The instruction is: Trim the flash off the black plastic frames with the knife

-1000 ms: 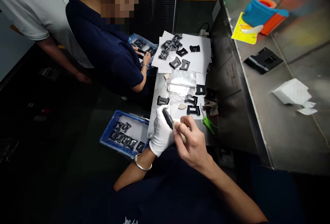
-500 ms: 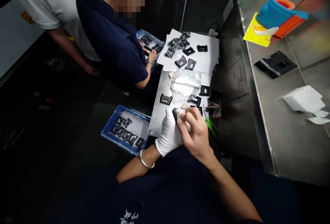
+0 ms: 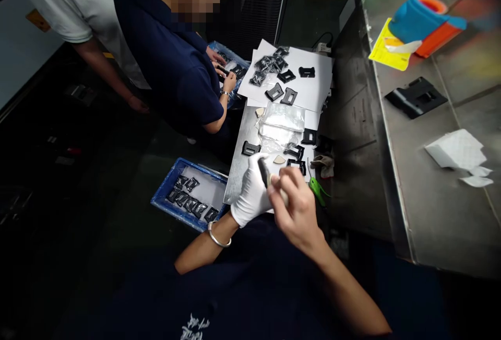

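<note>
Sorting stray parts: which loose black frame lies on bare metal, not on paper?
The black frame lying alone on the metal sheet, left of the plastic bag.

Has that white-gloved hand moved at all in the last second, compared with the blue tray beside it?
No, barely. The gloved left hand keeps the same spot right of the blue tray, gripping the black part.

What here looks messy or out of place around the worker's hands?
Small black parts lie scattered at odd angles on the metal table, beside a crumpled clear bag. The gloved left hand grips one black part; the bare right hand meets it. Nothing looks spilled or broken.
</note>
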### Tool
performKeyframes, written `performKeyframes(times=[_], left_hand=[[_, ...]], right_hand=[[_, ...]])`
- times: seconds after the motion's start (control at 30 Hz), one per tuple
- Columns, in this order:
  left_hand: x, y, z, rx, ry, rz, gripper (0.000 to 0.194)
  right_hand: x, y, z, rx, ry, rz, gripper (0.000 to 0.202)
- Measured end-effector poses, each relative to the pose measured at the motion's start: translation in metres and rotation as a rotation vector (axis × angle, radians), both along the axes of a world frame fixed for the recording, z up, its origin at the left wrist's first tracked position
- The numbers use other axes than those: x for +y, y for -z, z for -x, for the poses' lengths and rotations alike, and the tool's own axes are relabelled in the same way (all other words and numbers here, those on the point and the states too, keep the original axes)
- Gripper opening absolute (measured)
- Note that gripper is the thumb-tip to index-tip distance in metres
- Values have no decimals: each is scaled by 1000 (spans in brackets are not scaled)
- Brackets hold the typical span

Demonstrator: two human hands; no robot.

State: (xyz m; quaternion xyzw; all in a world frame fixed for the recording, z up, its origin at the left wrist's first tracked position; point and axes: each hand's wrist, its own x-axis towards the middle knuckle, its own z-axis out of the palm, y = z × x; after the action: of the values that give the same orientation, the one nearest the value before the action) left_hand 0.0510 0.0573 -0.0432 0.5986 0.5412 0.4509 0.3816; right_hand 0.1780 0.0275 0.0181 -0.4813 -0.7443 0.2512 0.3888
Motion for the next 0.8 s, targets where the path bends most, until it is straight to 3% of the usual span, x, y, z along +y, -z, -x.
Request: performKeyframes(times=[0.07,0.13,0.27,0.4,0.53,0.63,0.73,0.8], left_hand=[[1,-3,6,-44,-24,-93,66],[2,-8,12,-77,64,-225,78],[2,-16,16,-134,177,-342,80],[1,-14,11,-166,239,-366,74],[0,-12,8,-167,305,-399,69],[-3,-16,10,-171,352,-337,64],[-7,-23,13,-160,489,-251,64],[-10,-26,14,-148,486,-210,64]], right_hand=[[-11,-5,-8,45,-80,-25,11],[-19,-7,-17,92,-76,-168,20],[-18,-2,-27,21,8,-430,36],[-7,3,-27,-128,-104,-573,34],[1,1,-27,-146,-161,-580,26],[2,-1,-29,-147,-256,-560,20],[3,-1,-32,-175,-249,-588,22],[4,2,-35,-166,-275,-586,24]])
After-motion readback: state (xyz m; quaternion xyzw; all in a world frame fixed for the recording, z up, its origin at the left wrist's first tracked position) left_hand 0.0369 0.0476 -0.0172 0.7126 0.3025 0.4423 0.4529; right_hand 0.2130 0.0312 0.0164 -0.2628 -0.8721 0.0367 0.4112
